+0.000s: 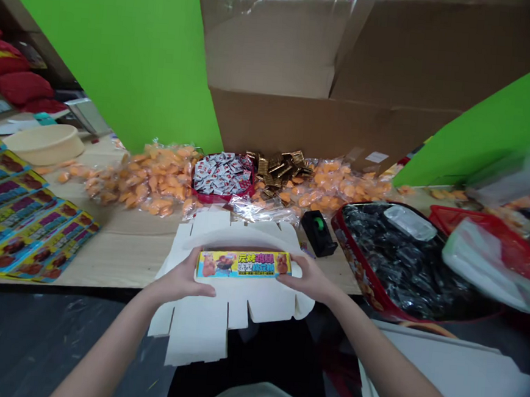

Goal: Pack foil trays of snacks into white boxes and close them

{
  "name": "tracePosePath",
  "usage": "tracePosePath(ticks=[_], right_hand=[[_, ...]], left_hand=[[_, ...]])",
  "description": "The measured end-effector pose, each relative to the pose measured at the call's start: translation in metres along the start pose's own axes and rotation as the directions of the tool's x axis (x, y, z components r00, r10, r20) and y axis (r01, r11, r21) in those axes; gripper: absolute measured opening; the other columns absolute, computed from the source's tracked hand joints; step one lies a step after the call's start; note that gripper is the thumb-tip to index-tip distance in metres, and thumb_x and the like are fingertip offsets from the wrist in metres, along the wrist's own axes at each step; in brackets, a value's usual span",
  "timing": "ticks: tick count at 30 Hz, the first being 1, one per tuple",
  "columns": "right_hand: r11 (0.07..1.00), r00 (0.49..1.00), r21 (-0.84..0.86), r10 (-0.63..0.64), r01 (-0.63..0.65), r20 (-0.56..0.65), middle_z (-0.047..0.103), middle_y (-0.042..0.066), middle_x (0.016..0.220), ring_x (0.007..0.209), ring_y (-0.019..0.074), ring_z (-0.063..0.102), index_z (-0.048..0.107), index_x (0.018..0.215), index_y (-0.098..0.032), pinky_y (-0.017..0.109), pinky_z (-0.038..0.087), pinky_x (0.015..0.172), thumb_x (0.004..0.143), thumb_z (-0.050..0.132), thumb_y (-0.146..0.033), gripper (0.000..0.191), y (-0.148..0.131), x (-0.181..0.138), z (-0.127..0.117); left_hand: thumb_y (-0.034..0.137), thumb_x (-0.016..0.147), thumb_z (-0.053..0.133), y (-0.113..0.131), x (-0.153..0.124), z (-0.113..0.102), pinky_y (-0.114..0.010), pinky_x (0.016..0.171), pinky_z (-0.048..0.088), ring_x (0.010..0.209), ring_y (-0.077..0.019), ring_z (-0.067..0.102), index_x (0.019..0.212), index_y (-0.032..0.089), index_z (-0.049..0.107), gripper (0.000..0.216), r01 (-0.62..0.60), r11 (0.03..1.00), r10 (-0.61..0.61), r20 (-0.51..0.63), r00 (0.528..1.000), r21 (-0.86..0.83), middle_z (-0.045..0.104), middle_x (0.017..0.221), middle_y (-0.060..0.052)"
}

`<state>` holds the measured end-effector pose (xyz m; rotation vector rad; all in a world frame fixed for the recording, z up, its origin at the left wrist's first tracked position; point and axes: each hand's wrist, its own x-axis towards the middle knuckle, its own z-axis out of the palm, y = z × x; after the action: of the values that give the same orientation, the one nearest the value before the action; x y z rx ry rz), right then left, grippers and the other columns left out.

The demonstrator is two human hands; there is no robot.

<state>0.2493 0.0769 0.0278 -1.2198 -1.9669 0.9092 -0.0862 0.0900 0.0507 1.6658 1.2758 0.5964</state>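
Note:
A cardboard box blank [203,334], white on its inner side, lies spread at the table's front edge, part of it jutting over. One narrow panel with bright yellow and blue print [244,265] faces me, standing up from the white card. At that panel's left end is my left hand [184,279], its thumb in front and its fingers mostly behind. My right hand [307,278] grips the right end in the same way. A black tape dispenser [318,232] with a green core stands just beyond my right hand.
Orange pieces in clear wrappers [156,178] are heaped along the back, around a red tray of small sachets [225,174] and brown-gold packets [281,169]. Printed flat boxes [29,223] overlap at left. A large tin of black packets [402,258] sits right, before an open carton [321,126].

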Motion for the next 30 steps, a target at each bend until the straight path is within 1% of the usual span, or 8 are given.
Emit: tracePosePath(ticks=[2,6,10,14,17,20,23,30], right_hand=[[0.988,0.993,0.111,0.1,-0.106,0.061,0.066,0.01,0.116,0.105,0.0256,0.063,0.062,0.119,-0.02,0.041,0.052,0.088,0.083,0.06,-0.047,0.045,0.001,0.013,-0.008],[0.981,0.988,0.13,0.15,-0.143,-0.042,0.068,0.009,0.108,0.092,0.0203,0.065,0.057,0.126,-0.021,0.032,0.054,0.073,0.091,0.046,-0.046,0.045,-0.011,0.047,-0.04],[0.986,0.963,-0.063,0.165,-0.155,0.215,0.06,-0.001,0.06,0.049,0.0113,0.054,0.066,0.08,-0.018,0.022,0.044,0.047,0.09,0.047,-0.041,0.031,-0.04,0.096,-0.068],[0.972,0.927,-0.08,0.233,-0.22,0.294,0.059,-0.002,0.056,0.044,0.011,0.054,0.059,0.071,-0.018,0.022,0.043,0.045,0.09,0.046,-0.033,0.027,-0.051,0.112,-0.067],[0.981,0.989,-0.193,0.057,-0.029,0.14,0.068,0.003,0.074,0.067,0.0156,0.064,0.067,0.085,-0.019,0.026,0.049,0.061,0.092,0.045,-0.031,0.026,-0.042,0.089,-0.057],[0.958,0.988,-0.258,-0.142,0.124,-0.054,0.07,0.006,0.094,0.088,0.0178,0.065,0.068,0.104,-0.021,0.029,0.05,0.075,0.094,0.044,-0.031,0.028,-0.029,0.057,-0.046],[0.944,0.971,-0.295,-0.193,0.145,-0.142,0.071,0.006,0.093,0.086,0.0175,0.065,0.068,0.108,-0.021,0.029,0.051,0.076,0.095,0.043,-0.029,0.029,-0.023,0.043,-0.037],[0.86,0.92,-0.473,-0.325,0.191,-0.219,0.071,0.009,0.092,0.086,0.0196,0.065,0.069,0.103,-0.018,0.032,0.052,0.08,0.095,0.043,-0.026,0.028,-0.026,0.055,-0.026]], left_hand=[[0.046,0.063,0.078,-0.003,0.009,0.001,-0.045,0.09,0.052,0.106,-0.0305,0.063,0.115,0.02,0.051,0.065,0.087,0.988,-0.097,-0.071,0.993,-0.129,0.065,0.117,-0.012],[0.044,0.058,0.08,-0.01,0.02,0.013,-0.041,0.083,0.054,0.095,-0.0259,0.067,0.099,0.019,0.052,0.055,0.083,0.956,-0.138,-0.184,0.973,-0.281,0.069,0.102,-0.007],[0.047,0.053,0.082,-0.006,0.024,0.015,-0.041,0.078,0.055,0.088,-0.026,0.068,0.095,0.019,0.053,0.058,0.109,0.943,-0.183,-0.217,0.959,-0.313,0.07,0.096,-0.006],[0.049,0.058,0.08,-0.005,0.026,0.016,-0.041,0.076,0.056,0.089,-0.0264,0.068,0.098,0.018,0.052,0.057,0.089,0.941,-0.172,-0.234,0.957,-0.328,0.069,0.098,-0.007],[0.048,0.062,0.077,-0.008,0.024,0.024,-0.041,0.08,0.055,0.092,-0.0253,0.067,0.103,0.019,0.051,0.057,0.057,0.944,-0.154,-0.281,0.947,-0.325,0.067,0.101,-0.006],[0.047,0.061,0.077,-0.01,0.019,0.032,-0.041,0.083,0.054,0.096,-0.0248,0.065,0.107,0.02,0.048,0.061,0.063,0.95,-0.177,-0.36,0.916,-0.307,0.065,0.103,-0.005],[0.046,0.06,0.078,-0.01,0.014,0.036,-0.04,0.085,0.053,0.097,-0.0241,0.065,0.106,0.02,0.045,0.062,0.062,0.945,-0.181,-0.355,0.917,-0.321,0.064,0.104,-0.005],[0.046,0.062,0.075,-0.004,0.015,0.034,-0.039,0.084,0.053,0.091,-0.0223,0.065,0.103,0.021,0.044,0.057,0.056,0.945,-0.167,-0.33,0.929,-0.322,0.064,0.097,-0.002]])
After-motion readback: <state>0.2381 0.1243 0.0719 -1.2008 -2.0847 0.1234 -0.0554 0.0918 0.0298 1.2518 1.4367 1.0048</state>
